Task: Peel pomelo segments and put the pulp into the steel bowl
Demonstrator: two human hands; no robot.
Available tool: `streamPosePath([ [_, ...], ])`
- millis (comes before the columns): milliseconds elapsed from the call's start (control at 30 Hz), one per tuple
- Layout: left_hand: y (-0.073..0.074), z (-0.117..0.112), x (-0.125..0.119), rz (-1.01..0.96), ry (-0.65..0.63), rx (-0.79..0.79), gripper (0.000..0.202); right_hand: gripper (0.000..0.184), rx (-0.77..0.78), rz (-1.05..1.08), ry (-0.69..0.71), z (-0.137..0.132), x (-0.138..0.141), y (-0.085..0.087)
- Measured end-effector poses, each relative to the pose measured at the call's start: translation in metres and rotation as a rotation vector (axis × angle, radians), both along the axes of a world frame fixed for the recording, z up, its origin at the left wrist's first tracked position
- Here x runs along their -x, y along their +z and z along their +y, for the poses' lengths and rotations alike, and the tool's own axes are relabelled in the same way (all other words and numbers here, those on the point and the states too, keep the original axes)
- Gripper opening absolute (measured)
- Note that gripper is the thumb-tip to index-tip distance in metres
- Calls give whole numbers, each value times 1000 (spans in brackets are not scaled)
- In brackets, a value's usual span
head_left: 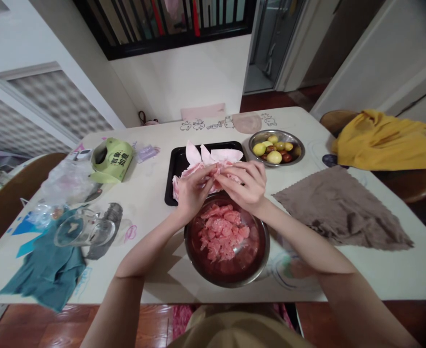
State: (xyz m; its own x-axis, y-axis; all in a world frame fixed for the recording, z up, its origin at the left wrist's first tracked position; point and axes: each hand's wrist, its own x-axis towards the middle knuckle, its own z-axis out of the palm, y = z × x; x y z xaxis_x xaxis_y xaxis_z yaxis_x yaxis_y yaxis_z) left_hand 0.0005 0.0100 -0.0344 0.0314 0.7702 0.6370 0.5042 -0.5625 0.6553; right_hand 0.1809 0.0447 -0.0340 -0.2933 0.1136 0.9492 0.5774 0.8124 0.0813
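My left hand (194, 189) and my right hand (247, 186) meet above the far rim of a steel bowl (190, 258). Their fingertips pinch a small pinkish piece of pomelo between them, mostly hidden by the fingers. Loose red pomelo pulp (222, 232) lies heaped in the bowl just below. Behind the hands is a black tray (169, 179) with thick pale rind pieces (193, 153) standing at its back. Pink-white membrane scraps (187, 172) fill the tray's front part, partly covered by my hands.
A steel bowl of small yellow and brown fruit (300, 152) stands behind on the right, near a brown cloth (339, 208). At left are a glass pitcher (90, 229) on a teal cloth (49, 275), a green bag (113, 159) and clear plastic (66, 181). Yellow fabric (387, 140) drapes a chair.
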Motion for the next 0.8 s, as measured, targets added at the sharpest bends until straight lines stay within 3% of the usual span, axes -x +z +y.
streamPosePath([
  [233,4,0,-3,-207,-102,123,28,14,262,119,101,0,2,8],
  [433,4,-1,-5,-266,-188,173,27,4,489,201,187,-6,6,11],
  [600,10,-5,-6,-337,-282,258,25,6,498,208,212,-7,7,10],
  [733,6,-4,-5,-316,-221,212,19,5,442,224,217,-7,7,9],
  [800,4,-3,-4,-278,-203,198,19,17,451,257,197,-8,7,10],
])
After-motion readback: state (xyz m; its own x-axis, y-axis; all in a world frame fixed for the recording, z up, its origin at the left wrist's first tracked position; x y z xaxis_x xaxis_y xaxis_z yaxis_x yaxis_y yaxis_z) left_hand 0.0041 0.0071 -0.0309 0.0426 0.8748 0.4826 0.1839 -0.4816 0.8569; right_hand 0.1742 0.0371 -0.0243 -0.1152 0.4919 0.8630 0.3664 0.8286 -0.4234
